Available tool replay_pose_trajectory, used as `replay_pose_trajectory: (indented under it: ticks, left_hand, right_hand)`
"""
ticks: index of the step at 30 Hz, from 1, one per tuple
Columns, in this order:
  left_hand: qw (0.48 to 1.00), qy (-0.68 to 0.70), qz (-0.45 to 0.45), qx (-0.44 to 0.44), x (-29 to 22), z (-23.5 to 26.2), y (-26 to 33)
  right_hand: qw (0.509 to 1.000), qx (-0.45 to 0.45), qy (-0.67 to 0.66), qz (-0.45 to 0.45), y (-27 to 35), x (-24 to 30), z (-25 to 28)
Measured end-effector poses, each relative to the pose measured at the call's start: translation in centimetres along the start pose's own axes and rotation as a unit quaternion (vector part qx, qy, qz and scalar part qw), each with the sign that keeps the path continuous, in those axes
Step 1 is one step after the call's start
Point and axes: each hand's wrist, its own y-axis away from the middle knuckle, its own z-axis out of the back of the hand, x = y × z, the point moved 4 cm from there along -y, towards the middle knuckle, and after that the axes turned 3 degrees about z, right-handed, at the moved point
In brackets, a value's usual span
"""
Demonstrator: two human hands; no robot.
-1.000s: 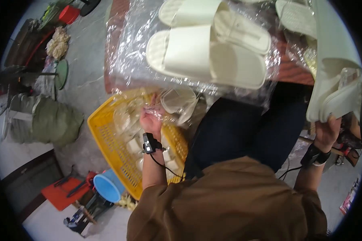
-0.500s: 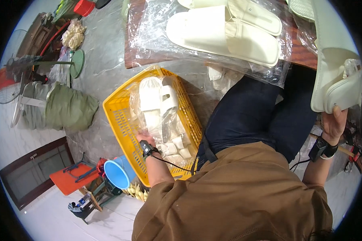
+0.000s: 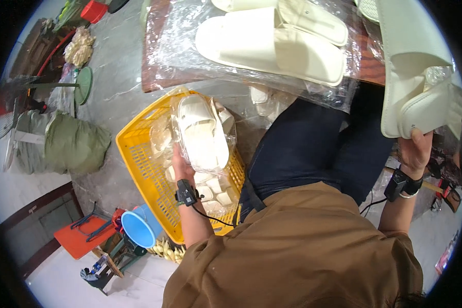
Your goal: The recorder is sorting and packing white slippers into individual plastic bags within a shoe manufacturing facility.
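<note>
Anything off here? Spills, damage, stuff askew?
No spill or damage visible. Just untidy: clear plastic beside the white slippers overhangs the table edge, and pale wrapped items lie jumbled in the yellow basket.

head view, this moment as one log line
left hand: beside bagged slippers, at yellow basket, grip unclear; right hand: holds white slippers; table: slipper pair on plastic

The floor (image 3: 119,56) is grey, marbled and glossy. A reddish-brown wooden table (image 3: 372,66) occupies the upper edge; an orange-topped stool (image 3: 82,238) stands lower left, near a dark-framed panel (image 3: 41,222)
</note>
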Motion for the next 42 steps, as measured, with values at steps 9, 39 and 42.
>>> replay_pose_trajectory:
  ticks: [9,39,42]
  left_hand:
    - [0.950,-0.289,-0.093,0.073,-0.2,-10.5,-6.7]
    - [0.895,-0.358,-0.260,0.055,-2.1,-7.5,4.0]
    - [0.932,-0.298,-0.207,0.017,-4.4,-6.8,5.1]
  right_hand:
    - [1.000,-0.019,0.023,-0.003,0.1,1.0,-0.3]
    - [0.998,0.044,0.017,0.036,-6.6,3.9,-2.8]
    - [0.998,0.055,-0.025,0.024,-7.5,3.9,-2.8]
